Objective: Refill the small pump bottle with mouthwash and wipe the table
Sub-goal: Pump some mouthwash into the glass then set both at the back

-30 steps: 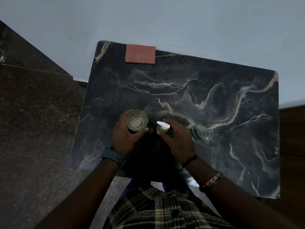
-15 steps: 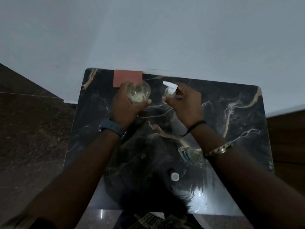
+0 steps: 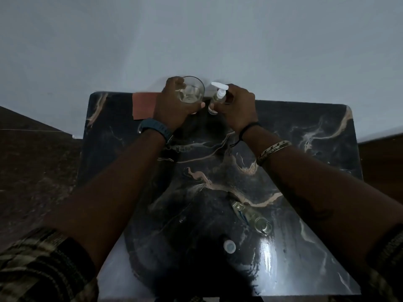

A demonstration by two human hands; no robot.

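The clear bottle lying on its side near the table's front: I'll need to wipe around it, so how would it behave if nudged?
The clear bottle lies on its side on the glossy marble table, so it would probably roll or slide easily. It looks almost empty, so likely light. Its mouth seems open, with a small cap lying apart, so any leftover liquid could dribble out.

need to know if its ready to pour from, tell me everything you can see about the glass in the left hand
The glass is a clear, round tumbler that looks like real glass, seen from above. A shallow pool of pale yellowish liquid sits in its bottom. The left hand grips it round the side, thumb near the base, holding it roughly upright near the table's far edge, close beside the small pump bottle in the right hand. Whether its base rests on the table cannot be told.
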